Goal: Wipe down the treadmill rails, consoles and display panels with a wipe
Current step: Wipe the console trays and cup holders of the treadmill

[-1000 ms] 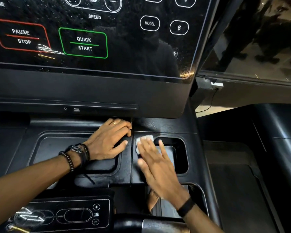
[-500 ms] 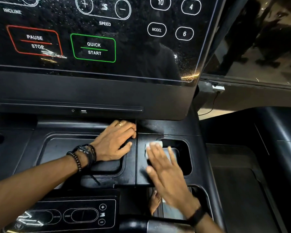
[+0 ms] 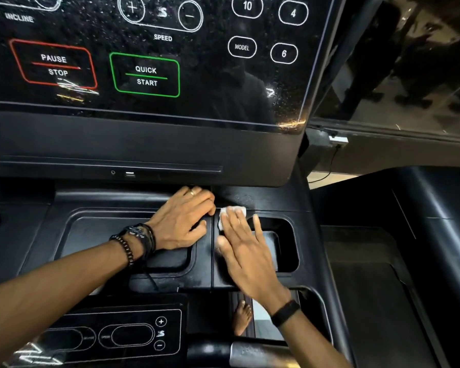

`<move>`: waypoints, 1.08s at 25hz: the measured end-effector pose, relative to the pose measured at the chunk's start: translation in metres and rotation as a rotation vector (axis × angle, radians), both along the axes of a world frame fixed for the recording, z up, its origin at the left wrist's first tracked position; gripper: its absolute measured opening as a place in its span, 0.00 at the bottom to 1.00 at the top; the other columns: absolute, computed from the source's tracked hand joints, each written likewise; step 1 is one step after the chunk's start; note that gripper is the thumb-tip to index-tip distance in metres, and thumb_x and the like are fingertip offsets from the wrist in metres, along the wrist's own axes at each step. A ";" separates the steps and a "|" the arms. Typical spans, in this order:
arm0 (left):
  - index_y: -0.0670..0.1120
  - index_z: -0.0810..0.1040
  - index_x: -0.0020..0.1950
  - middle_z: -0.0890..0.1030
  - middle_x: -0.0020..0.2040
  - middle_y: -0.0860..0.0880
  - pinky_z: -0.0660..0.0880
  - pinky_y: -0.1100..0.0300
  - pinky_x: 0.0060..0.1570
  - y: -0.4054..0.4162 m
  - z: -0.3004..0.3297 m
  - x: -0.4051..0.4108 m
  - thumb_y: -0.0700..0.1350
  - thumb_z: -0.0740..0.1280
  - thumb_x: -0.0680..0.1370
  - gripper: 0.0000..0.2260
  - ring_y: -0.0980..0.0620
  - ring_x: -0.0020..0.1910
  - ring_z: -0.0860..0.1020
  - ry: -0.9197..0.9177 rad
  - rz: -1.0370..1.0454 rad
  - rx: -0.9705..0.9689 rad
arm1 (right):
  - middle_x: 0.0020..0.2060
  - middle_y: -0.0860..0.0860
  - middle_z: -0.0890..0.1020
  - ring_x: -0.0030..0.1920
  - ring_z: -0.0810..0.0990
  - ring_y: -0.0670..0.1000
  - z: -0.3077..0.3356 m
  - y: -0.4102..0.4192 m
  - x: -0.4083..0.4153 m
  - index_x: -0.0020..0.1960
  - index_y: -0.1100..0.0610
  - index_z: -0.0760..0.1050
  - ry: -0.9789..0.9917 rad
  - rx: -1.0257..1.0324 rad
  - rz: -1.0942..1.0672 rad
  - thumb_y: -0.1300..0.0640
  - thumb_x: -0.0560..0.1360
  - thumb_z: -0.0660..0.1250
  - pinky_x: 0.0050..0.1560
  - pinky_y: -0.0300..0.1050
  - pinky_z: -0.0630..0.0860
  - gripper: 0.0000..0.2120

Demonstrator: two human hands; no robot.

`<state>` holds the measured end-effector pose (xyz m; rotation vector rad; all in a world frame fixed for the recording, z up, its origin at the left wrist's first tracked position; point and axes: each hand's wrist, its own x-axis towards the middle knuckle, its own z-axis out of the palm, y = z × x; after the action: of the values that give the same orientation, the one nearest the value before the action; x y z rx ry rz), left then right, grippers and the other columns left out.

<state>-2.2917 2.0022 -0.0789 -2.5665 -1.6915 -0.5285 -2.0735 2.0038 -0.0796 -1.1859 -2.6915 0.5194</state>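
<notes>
The white wipe lies on the black console tray, at the rim between the two recessed pockets, under the flat, extended fingers of the right hand. The left hand rests beside it, fingers relaxed and grasping nothing. Recommended: keep even palm pressure and follow the pocket rim into its corners. The display panel above shows droplets or specks. Beyond the console lies a dim room with a neighbouring treadmill deck.
</notes>
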 end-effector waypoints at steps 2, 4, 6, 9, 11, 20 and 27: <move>0.45 0.73 0.46 0.76 0.49 0.46 0.68 0.49 0.47 0.002 0.000 0.002 0.45 0.63 0.71 0.06 0.45 0.45 0.72 0.001 -0.010 0.005 | 0.82 0.50 0.50 0.80 0.38 0.45 0.005 0.002 -0.020 0.82 0.56 0.49 -0.009 -0.019 -0.039 0.36 0.82 0.33 0.80 0.53 0.40 0.37; 0.46 0.71 0.43 0.75 0.47 0.46 0.67 0.49 0.45 0.004 0.000 0.004 0.44 0.64 0.72 0.03 0.44 0.43 0.71 0.014 -0.016 0.019 | 0.82 0.51 0.47 0.80 0.37 0.47 0.008 -0.024 -0.010 0.82 0.56 0.47 -0.021 -0.031 0.082 0.38 0.84 0.39 0.80 0.53 0.41 0.33; 0.46 0.69 0.42 0.74 0.46 0.47 0.67 0.50 0.44 0.003 -0.001 0.004 0.43 0.63 0.71 0.03 0.45 0.42 0.69 0.007 -0.001 0.024 | 0.82 0.47 0.44 0.81 0.39 0.47 0.012 -0.052 0.031 0.83 0.54 0.44 -0.030 -0.053 0.239 0.42 0.86 0.45 0.80 0.52 0.40 0.30; 0.46 0.68 0.42 0.74 0.45 0.48 0.66 0.50 0.43 0.002 0.000 0.006 0.44 0.61 0.71 0.03 0.47 0.41 0.68 -0.011 -0.009 0.037 | 0.82 0.43 0.45 0.81 0.42 0.47 0.015 -0.050 0.073 0.83 0.52 0.45 -0.013 -0.096 0.251 0.43 0.86 0.43 0.79 0.54 0.38 0.28; 0.46 0.68 0.41 0.74 0.44 0.48 0.66 0.51 0.42 0.004 0.000 0.005 0.44 0.61 0.70 0.03 0.47 0.40 0.68 -0.011 -0.025 0.043 | 0.81 0.44 0.42 0.81 0.39 0.46 0.014 -0.045 0.055 0.82 0.52 0.43 -0.001 -0.096 0.183 0.43 0.86 0.43 0.79 0.53 0.37 0.29; 0.46 0.65 0.34 0.66 0.34 0.51 0.68 0.54 0.35 0.019 0.000 0.021 0.42 0.60 0.66 0.04 0.49 0.32 0.64 -0.071 -0.078 0.072 | 0.82 0.44 0.42 0.81 0.40 0.48 0.013 -0.063 0.094 0.83 0.53 0.42 -0.050 -0.100 0.134 0.42 0.85 0.44 0.78 0.55 0.40 0.30; 0.50 0.59 0.32 0.63 0.29 0.55 0.64 0.59 0.31 0.028 0.002 0.045 0.45 0.58 0.65 0.07 0.52 0.28 0.60 -0.115 -0.094 0.065 | 0.82 0.46 0.42 0.81 0.39 0.48 0.011 -0.084 0.087 0.83 0.53 0.43 -0.102 -0.073 0.179 0.42 0.86 0.45 0.78 0.54 0.38 0.30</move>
<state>-2.2471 2.0298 -0.0764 -2.6271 -1.5625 -0.7365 -1.9865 1.9202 -0.0689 -1.0196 -2.9067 0.6024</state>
